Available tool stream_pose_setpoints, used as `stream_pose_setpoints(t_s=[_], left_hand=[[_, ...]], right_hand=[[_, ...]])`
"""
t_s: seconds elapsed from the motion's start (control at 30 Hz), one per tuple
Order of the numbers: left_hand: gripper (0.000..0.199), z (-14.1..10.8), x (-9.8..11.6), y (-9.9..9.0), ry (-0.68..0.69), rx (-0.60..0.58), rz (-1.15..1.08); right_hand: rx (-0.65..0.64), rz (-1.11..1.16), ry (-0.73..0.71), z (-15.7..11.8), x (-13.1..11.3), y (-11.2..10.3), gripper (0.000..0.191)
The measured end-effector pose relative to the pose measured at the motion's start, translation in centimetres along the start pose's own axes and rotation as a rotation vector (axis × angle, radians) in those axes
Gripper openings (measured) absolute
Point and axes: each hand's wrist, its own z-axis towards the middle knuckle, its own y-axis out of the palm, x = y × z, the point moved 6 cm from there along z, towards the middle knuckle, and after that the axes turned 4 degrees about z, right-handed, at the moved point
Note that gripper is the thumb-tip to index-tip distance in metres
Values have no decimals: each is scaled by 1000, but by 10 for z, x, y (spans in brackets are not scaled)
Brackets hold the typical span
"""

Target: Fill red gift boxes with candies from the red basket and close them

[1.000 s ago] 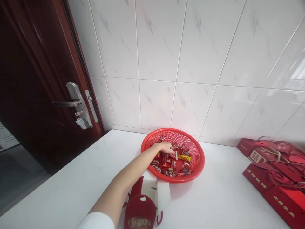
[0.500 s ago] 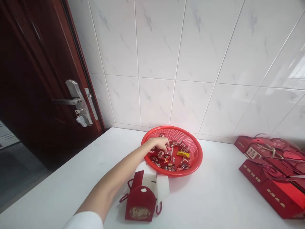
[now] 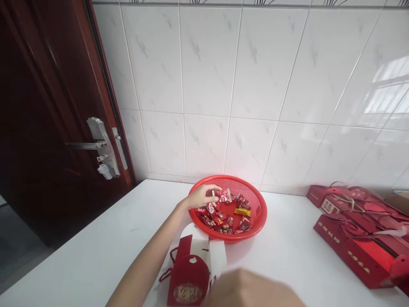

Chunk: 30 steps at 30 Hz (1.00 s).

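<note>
My left hand [image 3: 204,196] reaches over the left side of a red plastic basket [image 3: 263,217]. Its thumb and forefinger are closed on a pinkish-red wrapped candy [image 3: 223,195]. Below it in the basket lie several more wrapped candies [image 3: 220,218], mostly red, and a yellow one [image 3: 243,212]. In front of the basket stands a red gift box [image 3: 189,273] with white inner flaps spread and dark red cord handles. My right hand [image 3: 252,290] is a blur at the bottom edge, beside the box's right side and partly covering it; its fingers cannot be made out.
Several red gift boxes [image 3: 351,238] with cords and gold lettering sit at the right of the white table [image 3: 124,230]. Behind the table rises a white tiled wall [image 3: 204,145]. A dark wooden door [image 3: 41,128] with a metal handle stands at the left.
My left hand has drawn back slightly leftward, lifting a wrapped candy. My right hand has come into view at the bottom. The view has tilted up a little.
</note>
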Motion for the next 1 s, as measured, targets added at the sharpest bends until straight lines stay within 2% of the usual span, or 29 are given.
stream_pose_setpoints(t_s=[0.07,0.1,0.17,0.2,0.23,0.3,0.37,0.47,0.53,0.6,0.73,0.87,1.0], left_hand=[[50,-5,8,-2,41,63,-73],[52,-7,12,-3,56,90,-111],[56,-10,21,-2,86,144,-225],[56,-10,25,-1,103,175,-301],[57,-10,29,0,119,206,-379],[55,-8,34,3,145,250,-489],[56,-4,35,6,163,257,-505],[58,5,27,10,141,202,-358],[53,13,16,13,73,71,-108],[44,21,3,18,6,-114,130],[31,34,-10,30,-47,-399,316],[50,41,-2,60,-44,-653,455],[73,41,10,87,-42,-796,590]], right_hand=[[138,-44,-15,3,-11,-48,29],[275,-79,-14,5,-12,-74,30],[769,-224,-6,3,-8,-130,31],[955,-255,26,2,0,-148,40],[1039,-240,81,6,12,-160,49],[975,-95,131,25,39,-167,50],[886,102,94,40,58,-165,45],[915,297,34,46,74,-164,40],[958,349,57,44,82,-166,39],[1000,350,109,40,89,-171,38],[1046,231,222,29,96,-183,31],[1014,69,319,22,99,-189,25],[1062,-106,401,13,101,-196,20]])
